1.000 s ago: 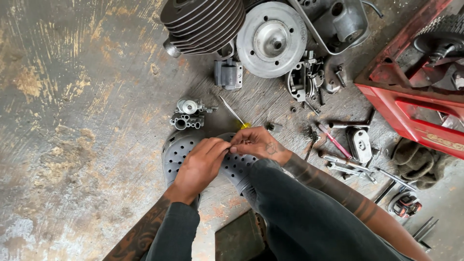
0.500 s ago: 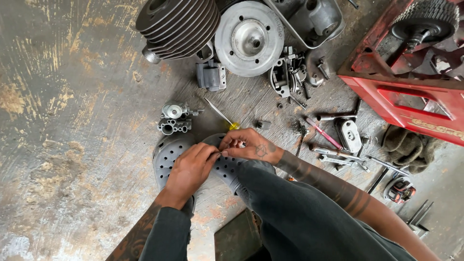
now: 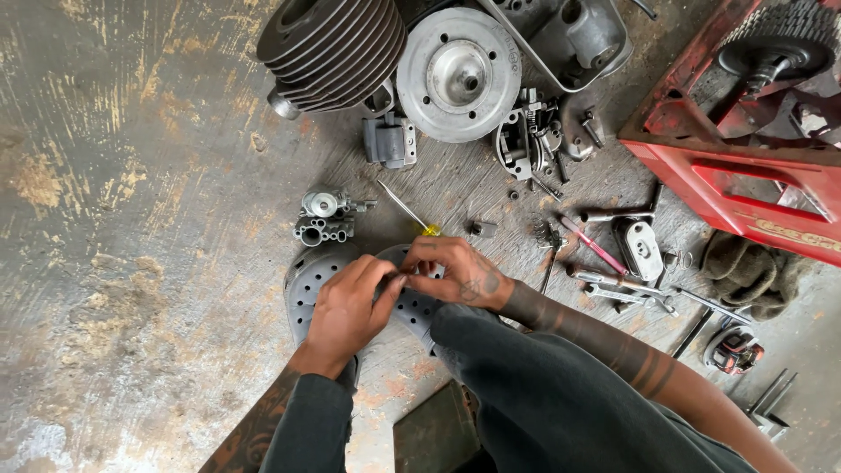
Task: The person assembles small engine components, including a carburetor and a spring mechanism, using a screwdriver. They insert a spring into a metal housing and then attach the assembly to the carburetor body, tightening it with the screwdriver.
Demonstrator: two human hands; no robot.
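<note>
Mid-job: L hand (image 3: 346, 311) & R hand (image 3: 455, 273) pinch shut on sth tiny, can't tell what, over holed cover (image 3: 308, 289); engine parts loose.

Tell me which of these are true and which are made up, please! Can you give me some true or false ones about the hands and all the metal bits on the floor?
1. Both hands meet over a round grey plate full of holes. True: the left hand and right hand pinch together above the perforated plate.
2. The screwdriver has a blue handle. False: the screwdriver has a yellow handle.
3. A finned cylinder lies at the top of the picture. True: the finned cylinder sits beside a round metal disc.
4. The crate on the right is green. False: the crate is red.
5. The right hand holds a hammer. False: whatever the fingertips pinch is too small to make out.
</note>
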